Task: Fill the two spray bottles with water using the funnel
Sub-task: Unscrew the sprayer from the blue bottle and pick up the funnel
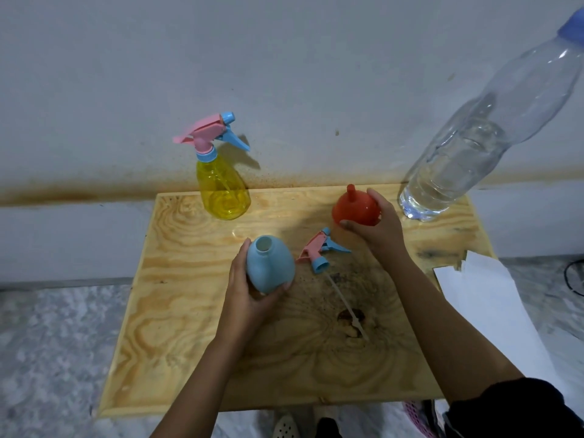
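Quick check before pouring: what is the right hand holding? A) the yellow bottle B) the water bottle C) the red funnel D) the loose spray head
C: the right hand grips the red funnel, with its spout pointing up.

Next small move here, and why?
Probably flip the red plastic funnel spout-down and seat it in the opaque blue bottle. The right hand grips the funnel with its spout up; the left hand holds the bottle, neck open, its pink-and-blue spray head lying on the wooden board.
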`<state>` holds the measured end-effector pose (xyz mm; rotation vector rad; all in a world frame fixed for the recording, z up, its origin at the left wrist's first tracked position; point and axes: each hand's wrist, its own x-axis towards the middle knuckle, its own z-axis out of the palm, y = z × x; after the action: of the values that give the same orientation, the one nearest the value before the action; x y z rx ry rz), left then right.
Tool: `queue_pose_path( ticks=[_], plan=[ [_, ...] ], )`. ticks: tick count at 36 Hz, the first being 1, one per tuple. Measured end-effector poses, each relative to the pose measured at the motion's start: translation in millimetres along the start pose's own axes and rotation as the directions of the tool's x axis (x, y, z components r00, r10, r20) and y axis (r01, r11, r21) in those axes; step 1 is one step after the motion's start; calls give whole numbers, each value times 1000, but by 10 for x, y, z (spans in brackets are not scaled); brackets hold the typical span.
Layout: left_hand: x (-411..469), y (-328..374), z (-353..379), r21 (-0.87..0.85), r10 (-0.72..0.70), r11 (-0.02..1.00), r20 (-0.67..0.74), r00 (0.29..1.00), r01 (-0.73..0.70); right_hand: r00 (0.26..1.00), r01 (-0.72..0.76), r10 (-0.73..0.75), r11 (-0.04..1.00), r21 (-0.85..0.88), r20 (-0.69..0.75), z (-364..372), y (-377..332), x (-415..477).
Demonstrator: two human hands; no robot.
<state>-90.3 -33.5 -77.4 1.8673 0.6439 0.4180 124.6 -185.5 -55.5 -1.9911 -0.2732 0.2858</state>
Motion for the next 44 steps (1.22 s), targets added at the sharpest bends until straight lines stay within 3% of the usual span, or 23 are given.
queue_pose_path(
  ticks=[12,20,25,35,44],
  plan=[
    [92,239,-82,8,-21,1000,32,999,21,918,392,-386,918,-59,91,58,-697,-549],
    [82,276,-107,-89,20,996,63,998,-14,779,625,-592,758,-185,206,164,-856,-804],
    [89,263,-116,-88,45,995,75,996,-38,708,703,-681,652,-285,188,187,-933,-859],
    [78,266,-127,-63,70,996,91,993,-65,608,792,-707,507,-340,362,266,-957,-880],
    [87,212,-135,-83,59,995,108,992,-50,633,774,-673,541,-330,381,339,-915,-858]
  ],
)
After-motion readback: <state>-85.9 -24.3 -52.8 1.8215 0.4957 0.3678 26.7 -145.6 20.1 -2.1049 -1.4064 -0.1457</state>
